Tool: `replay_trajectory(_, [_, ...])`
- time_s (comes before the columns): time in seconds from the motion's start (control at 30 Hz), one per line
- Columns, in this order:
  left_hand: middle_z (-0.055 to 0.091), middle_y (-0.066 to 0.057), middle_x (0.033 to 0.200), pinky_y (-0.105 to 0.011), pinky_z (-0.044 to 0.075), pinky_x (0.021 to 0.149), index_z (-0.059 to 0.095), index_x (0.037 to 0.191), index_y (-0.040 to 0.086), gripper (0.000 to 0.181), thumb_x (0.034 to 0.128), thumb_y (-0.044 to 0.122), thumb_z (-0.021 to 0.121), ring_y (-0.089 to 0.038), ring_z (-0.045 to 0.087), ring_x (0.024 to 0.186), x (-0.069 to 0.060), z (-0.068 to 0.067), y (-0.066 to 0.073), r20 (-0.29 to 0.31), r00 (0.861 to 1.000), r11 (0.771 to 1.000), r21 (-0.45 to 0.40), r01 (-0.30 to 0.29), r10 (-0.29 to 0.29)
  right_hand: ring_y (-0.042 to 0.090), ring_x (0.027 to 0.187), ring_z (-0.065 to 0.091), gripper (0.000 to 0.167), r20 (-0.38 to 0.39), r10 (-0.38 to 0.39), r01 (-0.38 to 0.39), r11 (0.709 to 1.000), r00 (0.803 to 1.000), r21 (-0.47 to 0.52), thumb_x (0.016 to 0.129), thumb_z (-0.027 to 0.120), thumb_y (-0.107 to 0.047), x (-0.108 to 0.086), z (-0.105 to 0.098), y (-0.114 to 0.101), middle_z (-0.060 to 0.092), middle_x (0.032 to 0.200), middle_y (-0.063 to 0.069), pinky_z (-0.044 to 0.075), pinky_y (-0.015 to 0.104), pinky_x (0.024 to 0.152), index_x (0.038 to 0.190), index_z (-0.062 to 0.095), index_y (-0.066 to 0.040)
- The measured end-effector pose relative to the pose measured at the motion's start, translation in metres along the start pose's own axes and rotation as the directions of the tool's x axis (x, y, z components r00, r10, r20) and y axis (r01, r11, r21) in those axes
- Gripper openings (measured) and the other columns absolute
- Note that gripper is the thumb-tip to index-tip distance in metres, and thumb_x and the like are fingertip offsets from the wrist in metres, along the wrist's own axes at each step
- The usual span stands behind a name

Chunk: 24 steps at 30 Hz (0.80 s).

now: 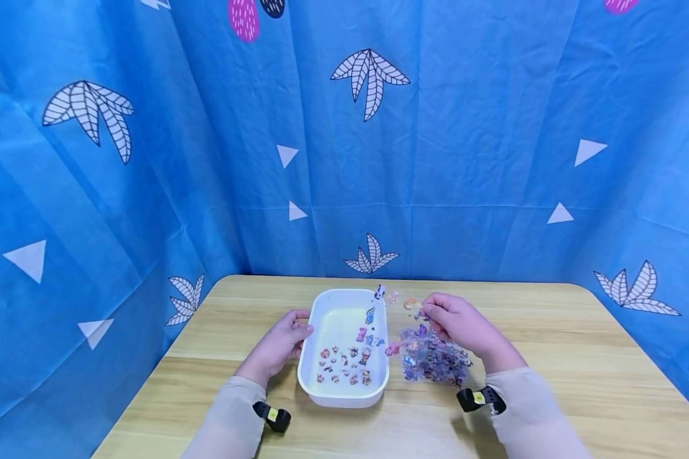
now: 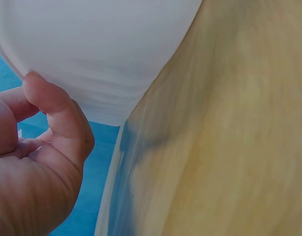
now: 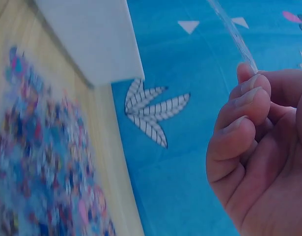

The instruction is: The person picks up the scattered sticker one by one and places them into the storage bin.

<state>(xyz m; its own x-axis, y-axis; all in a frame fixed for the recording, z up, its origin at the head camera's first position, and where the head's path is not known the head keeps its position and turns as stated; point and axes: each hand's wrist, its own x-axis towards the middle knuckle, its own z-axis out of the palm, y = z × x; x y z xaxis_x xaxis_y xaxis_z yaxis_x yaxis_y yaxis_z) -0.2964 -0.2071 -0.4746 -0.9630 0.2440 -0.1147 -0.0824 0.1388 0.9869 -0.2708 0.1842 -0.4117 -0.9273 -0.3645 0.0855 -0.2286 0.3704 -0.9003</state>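
In the head view, my left hand point(image 1: 278, 341) holds the left side of the white plastic tub point(image 1: 335, 319), thumb over the rim and fingers against the outer wall. My right hand point(image 1: 465, 325) pinches the right end of a clear sticker sheet point(image 1: 371, 315), which reaches leftward over the tub's right rim. Small printed figures point(image 1: 344, 364) lie in the near part of the tub. The pile of clear sheets point(image 1: 436, 357) sits on the wooden surface point(image 1: 551, 331), just right of the tub and below my right hand. With only one end pinched, the sheet could sag, catch on the rim and fold, or land half outside; letting go too soon would cause that.

In the left wrist view, my thumb and fingers are bent close round the tub's edge, with little gap. It looks a light hold, so I judge a knock on the far side could swing the tub round.

In the right wrist view, thumb and forefinger meet on the sheet's thin edge and the other fingers curl in. The sheet appears edge-on, so I cannot tell whether it is one layer; static could make a second cling. The pile is blurred here; a low wrist might scatter it.
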Motion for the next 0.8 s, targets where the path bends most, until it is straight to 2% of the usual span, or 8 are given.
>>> replay_trajectory(0.23, [0.062, -0.023, 0.112, -0.031, 0.054, 0.067, 0.042, 0.146, 0.003, 0.047, 0.103, 0.015, 0.057, -0.023, 0.063, 0.084, 0.0, 0.001, 0.001, 0.005, 1.0, 1.0, -0.002, -0.005, 0.005, 0.018, 0.051, 0.044, 0.032, 0.018, 0.0, 0.001, 0.999, 1.0, -0.048, 0.109, 0.046, -0.031, 0.014, 0.012, -0.011, 0.05, 0.065, 0.004, 0.042, 0.033, 0.046, 0.097, 0.062, -0.006])
replay_trajectory(0.37, [0.062, -0.02, 0.11, -0.03, 0.054, 0.066, 0.042, 0.145, 0.003, 0.046, 0.103, 0.014, 0.057, -0.023, 0.062, 0.084, 0.0, 0.001, 0.002, -0.003, 1.0, 1.0, -0.001, -0.007, 0.007, 0.017, 0.052, 0.045, 0.031, 0.029, 0.016, -0.014, 0.998, 0.999, -0.061, 0.109, 0.045, -0.03, 0.024, 0.018, -0.016, 0.051, 0.066, 0.004, 0.041, 0.03, 0.047, 0.097, 0.063, -0.007])
replay_trajectory(0.57, [0.061, -0.024, 0.114, -0.033, 0.055, 0.069, 0.042, 0.146, 0.004, 0.045, 0.104, 0.014, 0.055, -0.026, 0.063, 0.087, -0.001, 0.0, 0.003, -0.005, 1.0, 1.0, -0.007, 0.006, -0.006, 0.017, 0.053, 0.043, 0.027, 0.057, 0.035, -0.034, 0.999, 0.998, -0.022, 0.109, 0.046, -0.025, 0.035, 0.031, -0.016, 0.051, 0.066, 0.003, 0.041, 0.029, 0.051, 0.099, 0.064, -0.007])
replay_trajectory(0.8, [0.063, -0.022, 0.112, -0.034, 0.055, 0.07, 0.043, 0.146, 0.005, 0.045, 0.1039, 0.014, 0.056, -0.026, 0.064, 0.087, -0.003, 0.001, 0.004, -0.005, 1.0, 1.0, 0.002, 0.007, -0.007, 0.017, 0.053, 0.044, 0.027, 0.062, 0.051, -0.051, 0.999, 0.997, -0.003, 0.108, 0.047, -0.024, 0.04, 0.042, -0.012, 0.051, 0.066, 0.003, 0.043, 0.032, 0.054, 0.097, 0.064, -0.008])
